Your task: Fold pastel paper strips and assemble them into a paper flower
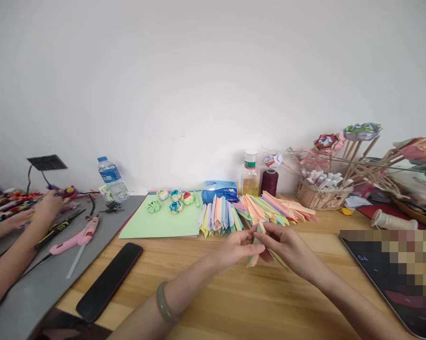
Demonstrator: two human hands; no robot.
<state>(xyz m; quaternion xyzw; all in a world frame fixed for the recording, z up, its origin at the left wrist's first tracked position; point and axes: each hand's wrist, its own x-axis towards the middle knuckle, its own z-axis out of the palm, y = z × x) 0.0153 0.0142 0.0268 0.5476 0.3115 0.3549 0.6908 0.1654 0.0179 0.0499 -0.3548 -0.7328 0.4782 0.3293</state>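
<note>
Left hand (237, 249) and right hand (286, 242), fingers narrowed, both pinching a small folded pale-green and peach paper piece (252, 260) over the wooden table (241, 304). From here, looks like folding or fitting; next move probably calls for steady fingertip pressure. Just beyond hands: fanned pastel folded-paper strips (222, 217). Farther off, left: multicoloured round paper rosettes (175, 207) on light-green sheet (138, 227).

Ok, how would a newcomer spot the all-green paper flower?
On the wooden table, find the light green sheet left of the blue packet. Of the paper flowers on it, the all-green flower is leftmost. Only it is green throughout; its neighbours mix colours.
</note>
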